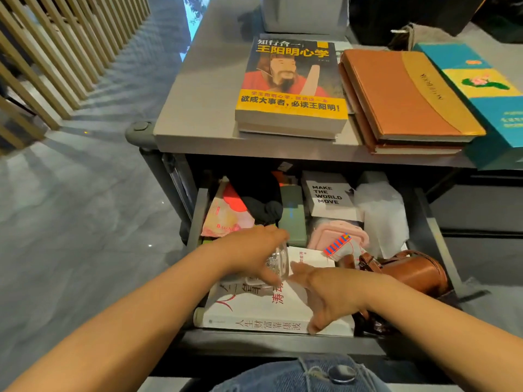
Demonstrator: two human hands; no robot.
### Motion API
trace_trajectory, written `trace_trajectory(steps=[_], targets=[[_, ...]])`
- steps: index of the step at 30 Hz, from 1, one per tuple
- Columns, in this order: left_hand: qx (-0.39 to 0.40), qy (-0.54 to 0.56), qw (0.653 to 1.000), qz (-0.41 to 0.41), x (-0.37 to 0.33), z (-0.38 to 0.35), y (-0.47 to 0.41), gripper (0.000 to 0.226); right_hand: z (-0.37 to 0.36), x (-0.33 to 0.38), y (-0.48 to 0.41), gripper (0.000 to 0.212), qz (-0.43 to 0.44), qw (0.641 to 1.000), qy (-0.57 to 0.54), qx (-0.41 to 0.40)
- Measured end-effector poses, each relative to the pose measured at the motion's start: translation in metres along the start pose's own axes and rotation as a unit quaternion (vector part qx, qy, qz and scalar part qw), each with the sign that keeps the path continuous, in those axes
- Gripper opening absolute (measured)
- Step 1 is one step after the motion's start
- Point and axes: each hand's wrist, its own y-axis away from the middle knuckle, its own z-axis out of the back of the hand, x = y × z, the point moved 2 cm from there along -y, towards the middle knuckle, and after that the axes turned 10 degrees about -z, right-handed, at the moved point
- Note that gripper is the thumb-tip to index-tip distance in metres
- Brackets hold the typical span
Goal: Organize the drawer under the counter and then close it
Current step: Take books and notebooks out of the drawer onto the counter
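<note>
The grey drawer (433,230) under the counter (198,108) stands pulled open and full of things. My left hand (249,253) is closed around a small clear glass (276,263), held just above a white book (254,309) that lies at the drawer's front. My right hand (328,295) rests on that white book with its fingers spread, holding nothing. Behind the hands lie a pink lidded box (334,233), a white box printed "MAKE THE WORLD MOVE" (328,196), a green case (293,213), a black cloth (260,193) and a pink packet (226,216).
A brown leather case (410,270) fills the drawer's right front corner, with white plastic wrap (382,213) behind it. On the counter lie a yellow-banded book (291,86), brown notebooks (404,94) and a teal box (486,89). Wooden slats (56,52) stand at left.
</note>
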Motion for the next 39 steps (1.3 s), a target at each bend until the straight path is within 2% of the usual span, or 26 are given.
trace_trajectory(steps=[5, 8, 10, 15, 18, 21, 24, 26, 29, 32, 35, 39], targets=[[-0.013, -0.034, 0.999, 0.005, -0.011, 0.001, -0.021, 0.079, 0.003, -0.007, 0.005, 0.101, 0.009, 0.998, 0.045, 0.041], [-0.02, -0.084, 0.996, -0.003, -0.014, 0.0, -0.032, 0.08, 0.003, -0.009, 0.008, 0.083, 0.043, 0.994, 0.102, 0.005], [-0.036, -0.122, 0.992, -0.005, -0.015, 0.001, -0.045, 0.083, 0.003, -0.011, 0.008, 0.079, 0.048, 0.993, 0.105, 0.002], [-0.084, -0.228, 0.969, -0.039, -0.019, 0.0, -0.078, 0.083, 0.0, -0.013, 0.01, 0.086, 0.033, 0.998, 0.058, 0.021], [-0.093, -0.262, 0.959, -0.053, -0.021, -0.005, -0.079, 0.079, -0.003, -0.019, 0.012, 0.095, 0.029, 0.992, 0.106, 0.06], [-0.071, -0.281, 0.95, -0.117, -0.017, -0.016, -0.063, 0.081, -0.004, -0.021, 0.014, 0.104, 0.046, 0.983, 0.17, 0.059], [-0.022, -0.274, 0.943, -0.189, -0.018, -0.027, -0.038, 0.066, -0.005, -0.019, 0.014, 0.105, 0.074, 0.975, 0.205, 0.038], [0.0, -0.259, 0.942, -0.211, -0.022, -0.032, -0.026, 0.053, -0.006, -0.021, 0.012, 0.109, 0.085, 0.971, 0.221, 0.035], [0.041, -0.237, 0.945, -0.221, -0.029, -0.038, -0.022, 0.054, -0.012, -0.026, 0.01, 0.114, 0.086, 0.966, 0.242, 0.019], [0.039, -0.229, 0.947, -0.222, -0.031, -0.039, -0.018, 0.062, -0.02, -0.03, 0.011, 0.099, 0.122, 0.961, 0.239, -0.06], [0.046, -0.196, 0.956, -0.214, -0.029, -0.035, -0.015, 0.078, -0.022, -0.04, 0.019, 0.085, 0.146, 0.967, 0.195, -0.081], [0.047, -0.166, 0.966, -0.193, -0.032, -0.032, -0.016, 0.098, -0.007, -0.054, 0.036, 0.052, 0.108, 0.978, 0.052, -0.173]])
